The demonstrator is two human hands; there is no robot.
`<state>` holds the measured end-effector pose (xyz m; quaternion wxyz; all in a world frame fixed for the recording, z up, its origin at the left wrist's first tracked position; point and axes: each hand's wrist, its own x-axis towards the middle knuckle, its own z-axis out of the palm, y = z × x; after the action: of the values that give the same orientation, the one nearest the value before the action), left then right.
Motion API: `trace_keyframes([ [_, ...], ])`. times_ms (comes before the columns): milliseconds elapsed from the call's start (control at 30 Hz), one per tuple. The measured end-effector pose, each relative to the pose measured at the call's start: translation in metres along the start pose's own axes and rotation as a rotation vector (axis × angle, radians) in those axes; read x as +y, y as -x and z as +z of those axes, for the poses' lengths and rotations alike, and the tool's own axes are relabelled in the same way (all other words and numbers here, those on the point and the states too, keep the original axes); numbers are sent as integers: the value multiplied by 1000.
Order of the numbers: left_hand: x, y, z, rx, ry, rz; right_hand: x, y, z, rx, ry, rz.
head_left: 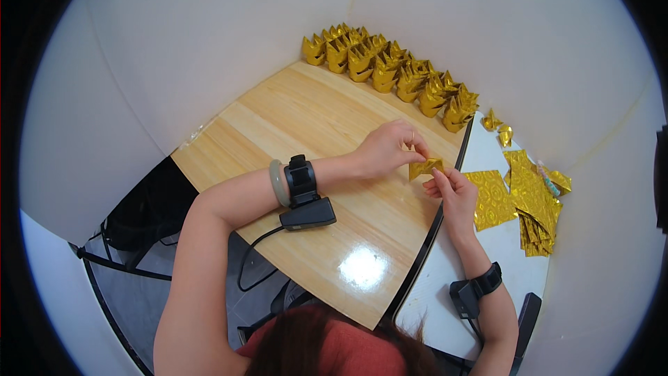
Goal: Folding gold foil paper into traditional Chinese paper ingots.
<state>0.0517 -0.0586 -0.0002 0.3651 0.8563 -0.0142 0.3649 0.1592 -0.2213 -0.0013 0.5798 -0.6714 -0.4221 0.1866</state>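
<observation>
Between my two hands is a small piece of folded gold paper (422,168), held above the right edge of the wooden table. My left hand (391,150) pinches its upper left side with thumb and forefinger. On the other side, my right hand (452,195) grips its lower right part with bent fingers. The paper's underside is hidden. Close to my right hand, a flat gold patterned sheet (491,198) lies on the white table, beside a stack of similar gold sheets (532,188).
Rows of folded gold paper pieces (386,69) stand along the back of the wooden table (299,118). Two more gold folded pieces (505,135) sit on the white table (445,292), near a pale beaded item (547,179). White walls enclose the back and sides. Cables hang from both wrist devices.
</observation>
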Motion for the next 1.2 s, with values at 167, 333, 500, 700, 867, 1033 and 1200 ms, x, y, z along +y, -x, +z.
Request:
trace_keyframes([
  [167, 3, -1, 3, -61, 190, -148, 2, 0, -3, -1, -26, 16],
  [333, 3, -1, 4, -112, 376, -301, -1, 1, 0, -15, 29, 17],
  [500, 10, -1, 4, -177, 192, -322, 1, 1, -1, -26, 91, -10],
  [700, 0, 2, 10, -152, 399, -325, -1, -1, 0, -11, 41, 47],
  [867, -2, 0, 12, -193, 657, -527, 1, -4, -8, 5, -185, 145],
  [1033, -6, 1, 16, -187, 879, -668, 11, -7, -6, -88, -604, 231],
  [1200, -8, 4, 19, -191, 1092, -640, 5, -7, -5, -248, -727, 330],
])
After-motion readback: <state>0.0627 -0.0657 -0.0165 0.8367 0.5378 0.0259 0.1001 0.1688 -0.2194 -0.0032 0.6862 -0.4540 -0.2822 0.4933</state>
